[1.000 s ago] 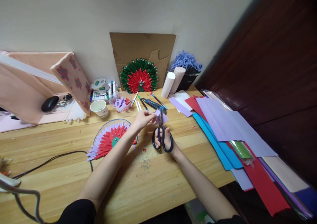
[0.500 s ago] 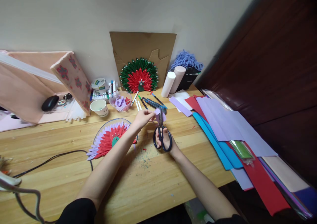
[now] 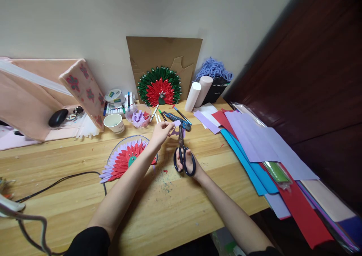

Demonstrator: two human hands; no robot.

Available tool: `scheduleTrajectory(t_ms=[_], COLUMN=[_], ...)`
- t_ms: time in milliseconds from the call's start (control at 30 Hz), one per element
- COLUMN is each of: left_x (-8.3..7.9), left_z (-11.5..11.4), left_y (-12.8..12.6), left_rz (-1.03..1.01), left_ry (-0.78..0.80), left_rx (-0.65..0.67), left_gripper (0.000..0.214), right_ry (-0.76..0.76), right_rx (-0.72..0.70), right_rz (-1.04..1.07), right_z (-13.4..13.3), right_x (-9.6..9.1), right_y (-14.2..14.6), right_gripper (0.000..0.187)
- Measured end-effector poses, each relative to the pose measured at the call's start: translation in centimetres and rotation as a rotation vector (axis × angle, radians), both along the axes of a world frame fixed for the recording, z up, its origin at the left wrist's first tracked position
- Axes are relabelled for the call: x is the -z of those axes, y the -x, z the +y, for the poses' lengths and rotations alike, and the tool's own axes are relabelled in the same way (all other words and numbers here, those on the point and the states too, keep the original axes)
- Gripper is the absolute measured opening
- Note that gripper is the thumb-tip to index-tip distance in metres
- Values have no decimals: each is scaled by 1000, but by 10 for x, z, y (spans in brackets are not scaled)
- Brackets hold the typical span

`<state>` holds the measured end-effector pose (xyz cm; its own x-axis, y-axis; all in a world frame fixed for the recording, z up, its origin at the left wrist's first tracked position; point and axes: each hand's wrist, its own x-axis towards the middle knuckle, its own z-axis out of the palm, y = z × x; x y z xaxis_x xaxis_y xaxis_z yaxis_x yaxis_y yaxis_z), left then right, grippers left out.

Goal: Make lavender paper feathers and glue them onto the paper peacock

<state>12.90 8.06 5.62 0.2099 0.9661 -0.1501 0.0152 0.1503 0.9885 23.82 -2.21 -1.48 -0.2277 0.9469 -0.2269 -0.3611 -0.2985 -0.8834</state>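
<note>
My left hand (image 3: 163,132) pinches a small piece of purple paper (image 3: 177,123) between thumb and fingers. Dark-handled scissors (image 3: 184,156) are in my right hand (image 3: 190,161), its fingers through the loops. Their blades point away from me, right beside the paper. Another purple scrap (image 3: 179,133) shows around the blades; whether it is joined to the held piece I cannot tell. Under and left of my left forearm lies a fan-shaped paper craft (image 3: 121,155) with purple and red petals and a green centre, partly covered by the arm.
A clear bowl (image 3: 143,122) of purple and red scraps and a paper cup (image 3: 114,124) stand behind the craft. Markers and a blue cutter (image 3: 178,119) lie beyond my hands. Coloured sheets (image 3: 249,135) cover the right side. Cardboard (image 3: 164,50) with a green-red craft leans against the wall.
The scissors have shifted slightly left and towards me. The purple paper has turned in my left fingers, and a scrap now hangs lower by the blades.
</note>
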Motion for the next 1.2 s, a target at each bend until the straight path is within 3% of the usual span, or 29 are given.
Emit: scheduleTrajectory(t_ms=[67, 367, 567, 800, 1200], left_x=[1, -4, -13, -19, -19], left_z=[1, 8, 11, 11, 9], left_y=[1, 13, 23, 32, 28], left_rz=[0, 46, 123, 280, 302], left_ry=[10, -23, -117, -98, -61], left_rx=[-8, 98, 145, 285, 268], left_gripper=[12, 11, 13, 17, 14], right_ry=[-58, -97, -105, -80, -27], right_rx=[32, -165, -211, -215, -181], right_rz=[-69, -135, -132, -71, 47], right_z=[-1, -2, -4, -4, 1], right_x=[-6, -26, -22, -14, -4], right_y=[0, -14, -17, -15, -13], right_gripper=[79, 84, 82, 78, 72])
